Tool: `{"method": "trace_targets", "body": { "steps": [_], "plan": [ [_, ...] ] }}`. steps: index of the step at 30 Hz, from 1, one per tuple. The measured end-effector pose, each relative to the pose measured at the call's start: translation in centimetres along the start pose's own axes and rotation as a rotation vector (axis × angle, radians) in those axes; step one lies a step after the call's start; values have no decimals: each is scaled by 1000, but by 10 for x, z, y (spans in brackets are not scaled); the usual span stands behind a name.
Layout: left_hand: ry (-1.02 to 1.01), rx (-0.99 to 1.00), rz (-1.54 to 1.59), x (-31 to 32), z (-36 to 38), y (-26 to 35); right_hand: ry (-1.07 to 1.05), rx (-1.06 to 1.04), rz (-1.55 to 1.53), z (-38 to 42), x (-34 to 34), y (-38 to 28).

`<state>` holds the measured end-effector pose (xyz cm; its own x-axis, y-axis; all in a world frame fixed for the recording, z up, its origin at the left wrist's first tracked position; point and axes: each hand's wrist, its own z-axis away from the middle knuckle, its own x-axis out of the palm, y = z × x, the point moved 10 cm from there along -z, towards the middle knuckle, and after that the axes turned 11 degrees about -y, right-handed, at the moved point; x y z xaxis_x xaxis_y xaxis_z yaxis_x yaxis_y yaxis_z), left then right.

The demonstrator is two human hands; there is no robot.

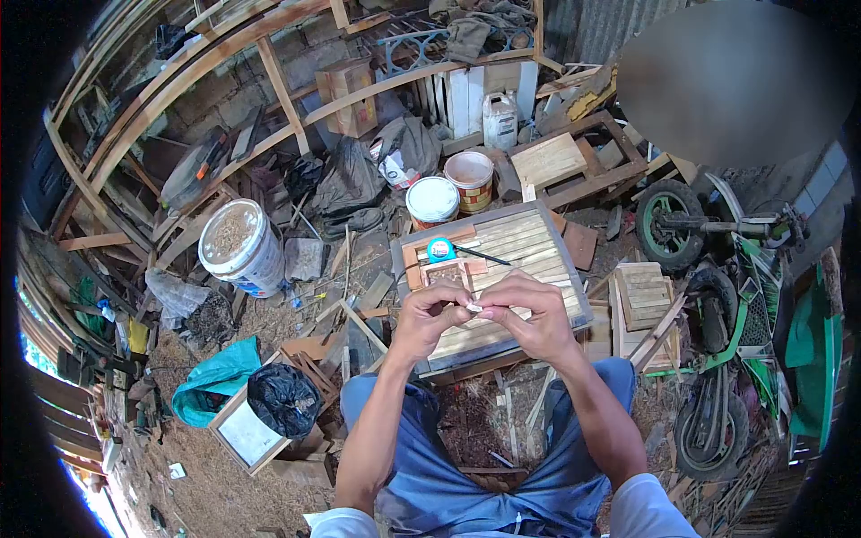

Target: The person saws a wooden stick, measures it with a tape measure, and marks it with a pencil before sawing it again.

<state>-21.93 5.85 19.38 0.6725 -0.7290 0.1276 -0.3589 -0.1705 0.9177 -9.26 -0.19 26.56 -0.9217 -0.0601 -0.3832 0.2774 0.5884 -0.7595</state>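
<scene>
At the centre of the frame, we hold a small pale piece (475, 307) between our two hands. Our left hand (432, 320) has its thumb and forefinger closed on the piece's left end; our right hand (531, 316) pinches the other end the same way, so the fingertips almost meet. We cannot tell what the piece is made of. Both hands are above a slatted table (529, 260), in front of our knees. Towards the table's upper left we see a round blue case (439, 249) with a white label, and beside it a thin black stick (485, 257). Just above the hands lies a small wooden frame (446, 272), partly hidden by them. Two buckets stand beyond the table; a larger white bucket (240, 247) is at left, and a green motorbike (752, 327) at right.
</scene>
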Motion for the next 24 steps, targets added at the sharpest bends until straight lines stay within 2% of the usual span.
{"method": "trace_targets", "body": {
  "steps": [6,9,12,15,16,19,20,24],
  "plan": [
    [13,20,-77,0,-1,3,26,45,-54,2,0,10],
    [141,-91,-53,-7,-1,-7,111,143,-109,4,-1,24],
    [120,-75,-552,-5,-9,19,165,190,-55,-3,-6,47],
    [145,-75,-710,-27,-12,14,87,279,-125,-17,7,75],
    [194,-132,-730,-39,-13,13,105,322,-79,-23,8,82],
    [326,-246,-598,-83,-15,-6,66,345,-23,-35,20,137],
    [390,-190,-523,-97,-16,-14,18,381,37,-39,24,154],
    [438,-225,-439,-128,-19,-45,-162,538,258,-53,46,220]
  ]
}}
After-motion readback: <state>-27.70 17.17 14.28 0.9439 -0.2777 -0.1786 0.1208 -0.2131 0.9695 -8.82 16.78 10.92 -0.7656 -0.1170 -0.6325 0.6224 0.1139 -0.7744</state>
